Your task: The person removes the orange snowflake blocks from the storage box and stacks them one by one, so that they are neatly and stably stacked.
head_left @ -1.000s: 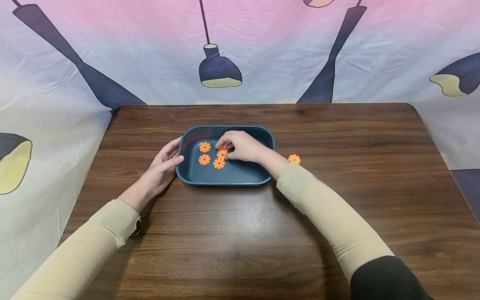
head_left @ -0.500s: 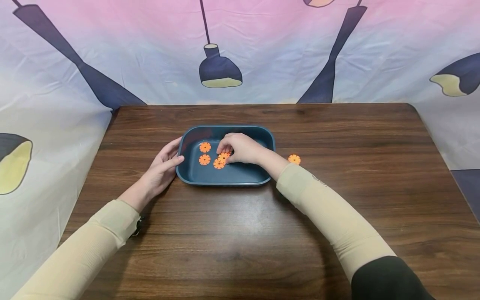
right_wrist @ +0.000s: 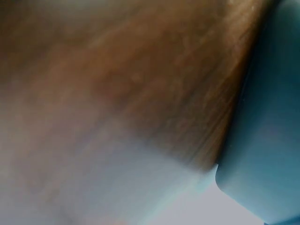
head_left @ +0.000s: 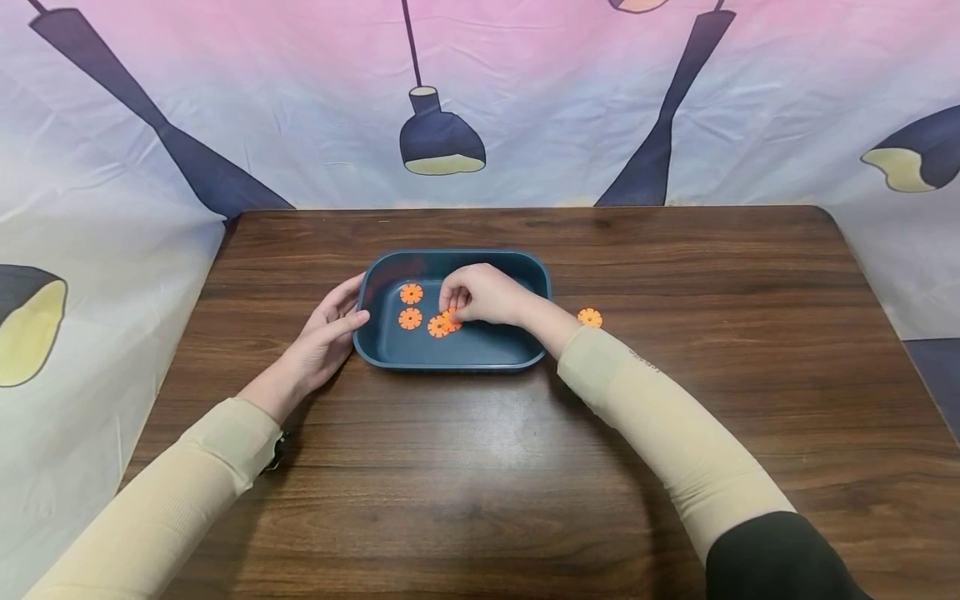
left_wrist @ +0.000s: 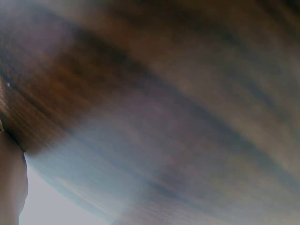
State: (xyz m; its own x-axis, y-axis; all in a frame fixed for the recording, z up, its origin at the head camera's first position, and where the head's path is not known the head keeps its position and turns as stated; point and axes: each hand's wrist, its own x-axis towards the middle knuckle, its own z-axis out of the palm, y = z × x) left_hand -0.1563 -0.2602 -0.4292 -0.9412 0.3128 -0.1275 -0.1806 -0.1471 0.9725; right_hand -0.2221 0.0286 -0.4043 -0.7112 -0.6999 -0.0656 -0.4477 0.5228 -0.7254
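A dark blue rectangular tub (head_left: pixel 480 355) stands on the table. My left hand (head_left: pixel 321 340) holds its left end, thumb at the rim and fingers along the outer wall. Inside the tub, two orange snowflake-shaped discs (head_left: pixel 410 318) lie apart at the left. Reaching in from the right, my right hand (head_left: pixel 491 296) pinches another orange disc (head_left: pixel 452 321) between thumb and fingers. That disc overlaps a further orange disc (head_left: pixel 437 327) on the tub floor. The fingers partly hide it. In the right wrist view only the tub's outer wall (right_wrist: pixel 267 122) shows at the right.
One more orange disc (head_left: pixel 590 317) lies on the brown wooden table (head_left: pixel 465 483), right of the tub and beside my right forearm. A printed cloth (head_left: pixel 540 108) hangs behind the table's far edge. The left wrist view shows mostly blurred tabletop.
My right hand has drawn the pinched disc slightly toward me and to the right, from the back of the cluster. My left hand and the tub stay in place.
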